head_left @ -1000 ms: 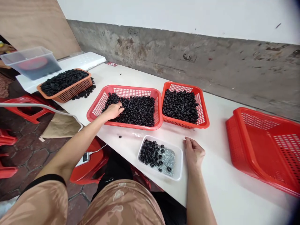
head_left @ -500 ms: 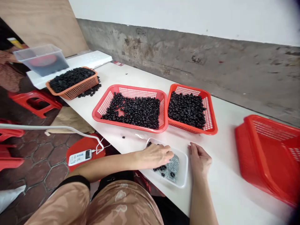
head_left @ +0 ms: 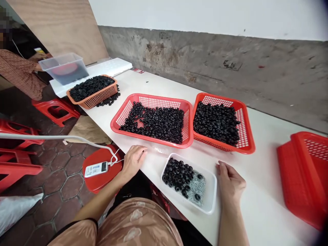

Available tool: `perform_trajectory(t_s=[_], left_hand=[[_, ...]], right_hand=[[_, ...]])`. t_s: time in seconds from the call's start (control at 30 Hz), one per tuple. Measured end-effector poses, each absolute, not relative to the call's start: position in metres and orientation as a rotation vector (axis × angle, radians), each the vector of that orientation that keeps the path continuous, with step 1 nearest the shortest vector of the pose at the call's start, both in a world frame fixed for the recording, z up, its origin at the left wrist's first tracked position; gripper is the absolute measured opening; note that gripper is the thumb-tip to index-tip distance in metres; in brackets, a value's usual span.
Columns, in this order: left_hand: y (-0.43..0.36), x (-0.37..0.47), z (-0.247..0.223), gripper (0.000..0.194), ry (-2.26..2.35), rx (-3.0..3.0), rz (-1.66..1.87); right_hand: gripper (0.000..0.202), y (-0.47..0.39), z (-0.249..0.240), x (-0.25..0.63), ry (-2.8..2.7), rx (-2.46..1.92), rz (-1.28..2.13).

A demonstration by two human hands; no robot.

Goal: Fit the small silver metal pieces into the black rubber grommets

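Note:
My left hand (head_left: 134,159) is at the front edge of the white table, left of the white plastic tub, its fingers bent and close together. Anything under its fingertips is hidden. Just right of the tub (head_left: 212,191), my right hand (head_left: 232,181) rests on its side, thumb and forefinger pressed together; I cannot see what they hold, if anything. Black rings (head_left: 178,172) fill the tub's left part. Tiny shiny silver pieces (head_left: 196,188) cover the right part, with a couple of black rings lying on them.
Behind the tub stand two red baskets (head_left: 151,139) (head_left: 249,136) of black rings. Stacked red baskets (head_left: 294,177) are at right. An orange basket (head_left: 96,99) of black pieces and a clear bin (head_left: 64,68) sit far left, near another person (head_left: 22,73). A cabled white device (head_left: 96,169) lies on a red stool.
My left hand has moved left out of the tub to the table edge, uncovering the black rings. A loose black ring there no longer shows. My right hand stays beside the tub; the view has shifted.

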State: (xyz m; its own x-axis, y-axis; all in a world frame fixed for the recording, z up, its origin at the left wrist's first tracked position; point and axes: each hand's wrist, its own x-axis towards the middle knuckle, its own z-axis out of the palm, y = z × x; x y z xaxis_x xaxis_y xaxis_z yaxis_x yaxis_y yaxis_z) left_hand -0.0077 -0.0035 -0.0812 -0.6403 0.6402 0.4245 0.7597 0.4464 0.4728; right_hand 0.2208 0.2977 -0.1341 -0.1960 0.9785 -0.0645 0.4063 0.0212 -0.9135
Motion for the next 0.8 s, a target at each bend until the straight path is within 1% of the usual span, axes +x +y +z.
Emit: perform_trajectory(t_s=[0.13,0.23,0.33,0.43,0.5,0.53,0.6,0.7,0.8], left_hand=[[-0.007,-0.022,-0.112,0.018,-2.515,-1.287,-0.924],[0.004,-0.02,-0.111,0.022,-2.474,-1.324,-0.954],[0.014,-0.016,-0.086,0.019,-2.41,-1.342,-1.029],[0.035,-0.029,-0.043,0.018,-2.323,-1.303,-1.093],[0.059,-0.05,-0.016,0.021,-2.405,-1.272,-0.979],[0.072,-0.063,-0.005,0.022,-2.515,-1.26,-0.864],[0.1,-0.092,0.006,0.026,-2.809,-1.223,-0.518],[0.133,-0.128,0.003,0.03,-2.96,-1.232,-0.352],[0.149,-0.145,-0.013,0.054,-3.087,-1.309,-0.193]], right_hand=[[0.049,0.3,-0.137,0.222,-1.699,-1.398,1.117],[0.051,0.301,-0.14,0.223,-1.709,-1.382,1.106],[0.051,0.303,-0.144,0.224,-1.726,-1.366,1.105],[0.049,0.304,-0.146,0.224,-1.74,-1.364,1.102],[0.048,0.305,-0.146,0.224,-1.747,-1.369,1.098],[0.048,0.305,-0.146,0.224,-1.751,-1.37,1.096],[0.049,0.305,-0.146,0.224,-1.755,-1.367,1.091],[0.052,0.305,-0.145,0.224,-1.76,-1.352,1.077],[0.055,0.305,-0.144,0.224,-1.77,-1.331,1.068]])
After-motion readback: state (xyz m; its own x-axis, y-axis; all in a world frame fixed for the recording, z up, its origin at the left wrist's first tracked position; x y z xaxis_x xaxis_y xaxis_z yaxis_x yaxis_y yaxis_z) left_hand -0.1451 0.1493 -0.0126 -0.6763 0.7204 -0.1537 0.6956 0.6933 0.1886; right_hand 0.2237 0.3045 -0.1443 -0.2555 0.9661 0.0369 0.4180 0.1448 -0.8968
